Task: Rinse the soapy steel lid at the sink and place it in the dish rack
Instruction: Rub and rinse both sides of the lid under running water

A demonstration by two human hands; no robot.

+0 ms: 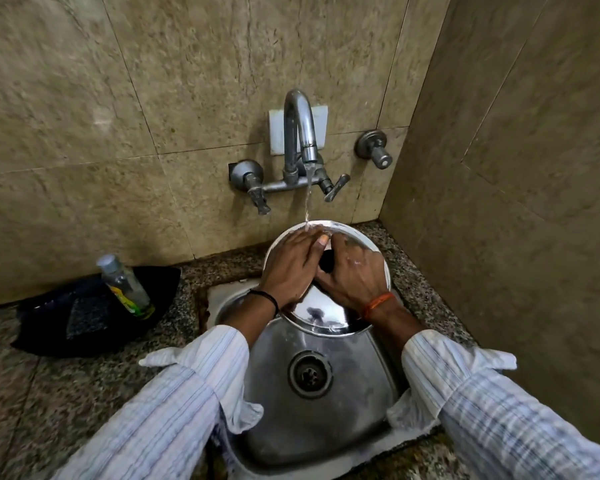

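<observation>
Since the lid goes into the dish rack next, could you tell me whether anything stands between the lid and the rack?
That cannot be judged: no dish rack is in view. Both the left hand and right hand lie on the steel lid under the running tap, over the sink.

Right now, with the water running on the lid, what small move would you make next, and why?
Probably turn the steel lid so its near part comes under the stream: the water lands only at the far rim, where both hands, left hand and right hand, rest.
</observation>
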